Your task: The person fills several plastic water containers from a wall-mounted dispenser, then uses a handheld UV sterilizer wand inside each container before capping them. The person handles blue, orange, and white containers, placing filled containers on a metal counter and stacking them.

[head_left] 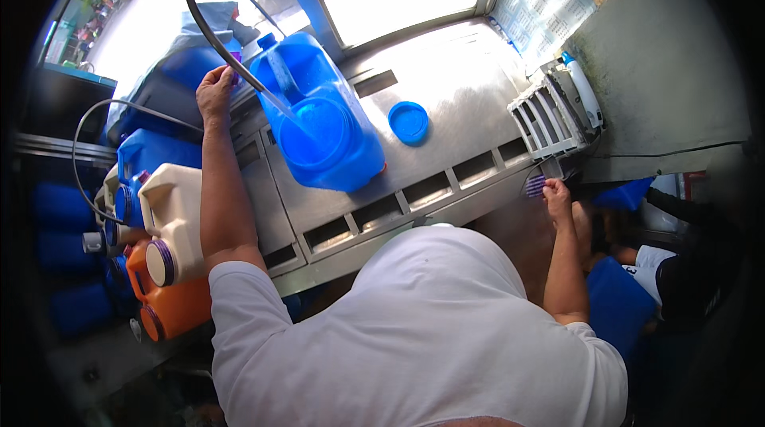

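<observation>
A blue plastic water jug lies on its side on the steel counter, its wide round mouth facing up. Into that mouth a stream of water runs from a grey hose. My left hand is beside the hose, fingertips pinched on a small purple piece, partly hidden. Down at the right, my right hand pinches a purple striped plastic strip below a white slatted rack. A round blue cap rests on the counter right of the jug.
Cream, orange and blue jugs stack at left, with a second hose beside them. Slots line the counter's near edge. A window stands behind. Another person is at the right.
</observation>
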The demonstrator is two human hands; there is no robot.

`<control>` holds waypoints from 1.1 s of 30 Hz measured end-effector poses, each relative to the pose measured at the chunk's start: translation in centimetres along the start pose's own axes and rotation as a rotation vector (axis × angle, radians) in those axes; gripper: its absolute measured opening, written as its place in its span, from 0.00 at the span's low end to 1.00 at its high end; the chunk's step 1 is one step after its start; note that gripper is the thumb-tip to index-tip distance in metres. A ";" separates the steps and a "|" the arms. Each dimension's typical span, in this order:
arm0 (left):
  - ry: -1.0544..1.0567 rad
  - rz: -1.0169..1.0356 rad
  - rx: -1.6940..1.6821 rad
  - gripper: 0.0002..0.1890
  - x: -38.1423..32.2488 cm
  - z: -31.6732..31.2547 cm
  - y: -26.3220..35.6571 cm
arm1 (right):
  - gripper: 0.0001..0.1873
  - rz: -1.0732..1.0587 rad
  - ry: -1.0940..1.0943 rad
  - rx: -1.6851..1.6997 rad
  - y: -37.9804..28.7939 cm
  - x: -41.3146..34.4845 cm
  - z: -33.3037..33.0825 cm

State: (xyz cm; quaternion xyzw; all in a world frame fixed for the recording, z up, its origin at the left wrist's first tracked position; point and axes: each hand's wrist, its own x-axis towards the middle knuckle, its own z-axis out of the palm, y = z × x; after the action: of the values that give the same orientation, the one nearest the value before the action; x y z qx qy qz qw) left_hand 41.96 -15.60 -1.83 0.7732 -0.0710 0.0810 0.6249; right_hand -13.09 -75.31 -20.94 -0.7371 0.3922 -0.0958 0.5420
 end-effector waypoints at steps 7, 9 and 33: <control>-0.041 0.132 0.480 0.14 7.6 5.8 -0.5 | 0.05 -0.170 -0.040 -0.151 -2.1 -3.2 5.0; -0.169 0.099 0.377 0.14 8.1 6.1 -0.4 | 0.06 -0.184 -0.030 -0.234 -2.5 -3.9 5.4; -0.638 -0.144 0.238 0.38 7.6 5.1 2.1 | 0.06 -0.156 -0.072 -0.344 -2.4 -5.6 8.0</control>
State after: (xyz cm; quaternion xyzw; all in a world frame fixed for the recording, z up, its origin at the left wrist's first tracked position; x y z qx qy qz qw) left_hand 49.10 -21.08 0.77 0.8302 -0.1984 -0.2013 0.4806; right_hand -11.18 -65.42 -20.41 -0.8499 0.3248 -0.0426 0.4127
